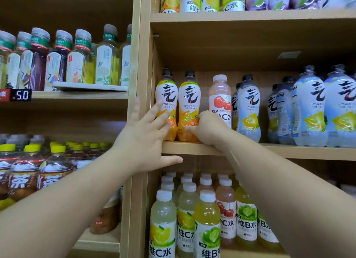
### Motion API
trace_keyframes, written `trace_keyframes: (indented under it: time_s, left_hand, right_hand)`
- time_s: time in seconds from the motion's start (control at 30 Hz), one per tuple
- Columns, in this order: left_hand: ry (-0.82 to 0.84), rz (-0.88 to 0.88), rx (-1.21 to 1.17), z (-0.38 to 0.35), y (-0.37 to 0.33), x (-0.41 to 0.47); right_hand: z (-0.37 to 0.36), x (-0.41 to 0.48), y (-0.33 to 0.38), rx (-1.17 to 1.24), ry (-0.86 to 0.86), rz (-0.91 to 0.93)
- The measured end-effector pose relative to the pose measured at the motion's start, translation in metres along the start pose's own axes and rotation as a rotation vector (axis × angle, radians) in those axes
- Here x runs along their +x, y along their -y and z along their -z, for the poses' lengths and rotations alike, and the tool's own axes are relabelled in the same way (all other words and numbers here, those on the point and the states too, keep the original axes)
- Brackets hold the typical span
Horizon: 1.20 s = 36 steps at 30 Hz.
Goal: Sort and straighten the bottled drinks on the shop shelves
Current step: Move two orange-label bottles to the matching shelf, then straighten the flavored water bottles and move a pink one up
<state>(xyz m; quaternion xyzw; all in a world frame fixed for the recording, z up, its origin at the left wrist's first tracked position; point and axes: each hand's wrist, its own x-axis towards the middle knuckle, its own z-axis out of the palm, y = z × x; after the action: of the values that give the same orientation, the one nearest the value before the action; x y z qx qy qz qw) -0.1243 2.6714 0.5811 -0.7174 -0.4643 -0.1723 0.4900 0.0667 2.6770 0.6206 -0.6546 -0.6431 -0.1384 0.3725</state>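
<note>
The left grip (146, 130) is lying almost flat, with fingers straight and spread. It is pressing on the label of the 1st orange sparkling-water bottle (165, 96), and its thumb is reaching under the front edge of the middle shelf (289, 151). It is clasping nothing. I judge it is steadying that bottle against the side panel (142, 65) so the row is keeping its line.

The right grip (208, 128) is curling round the lower body of the 2nd orange sparkling-water bottle (189, 100), thumb on the front, probably to nudge or turn it square. Both orange bottles are standing upright, side by side at the shelf's far left, labels facing out.

The cherry vitamin C water bottle (219, 96) is standing alone between them and the lemon sparkling-water bottles (249, 107). It is likely awaiting a move to its own kind.
</note>
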Motion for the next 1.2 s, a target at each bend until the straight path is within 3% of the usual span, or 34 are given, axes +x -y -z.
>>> trace_keyframes:
  time_s: [0.47, 0.57, 0.63, 0.7, 0.77, 0.83, 0.93, 1.03, 1.2]
  left_hand:
    - [0.084, -0.062, 0.056, -0.008, 0.009, -0.003]
    - [0.089, -0.030, 0.006, -0.008, 0.007, -0.007]
    - [-0.023, -0.011, -0.103, -0.009, 0.003, -0.015]
    - [-0.293, -0.021, -0.262, -0.016, -0.008, -0.031]
    - [-0.534, -0.019, -0.461, -0.029, -0.026, -0.051]
    - [-0.581, 0.024, -0.655, -0.038, -0.053, -0.075]
    - [-0.495, 0.114, -0.879, -0.053, -0.101, -0.106]
    - [-0.295, 0.258, -1.135, -0.063, -0.146, -0.128]
    - [0.046, 0.465, -1.466, -0.086, -0.208, -0.151]
  right_hand:
    - [-0.002, 0.000, 0.001, -0.031, 0.003, 0.007]
    - [-0.001, -0.011, -0.001, -0.019, -0.148, 0.072]
    - [0.003, -0.031, -0.006, 0.112, -0.360, 0.163]
    - [0.005, -0.066, -0.016, 0.351, -0.505, 0.285]
    - [0.000, -0.106, -0.034, 0.519, -0.569, 0.344]
    - [-0.016, -0.139, -0.058, 0.595, -0.549, 0.307]
    - [-0.054, -0.167, -0.096, 0.637, -0.416, 0.125]
    - [-0.097, -0.183, -0.131, 0.676, -0.213, -0.044]
    - [-0.146, -0.202, -0.159, 0.838, 0.072, -0.054]
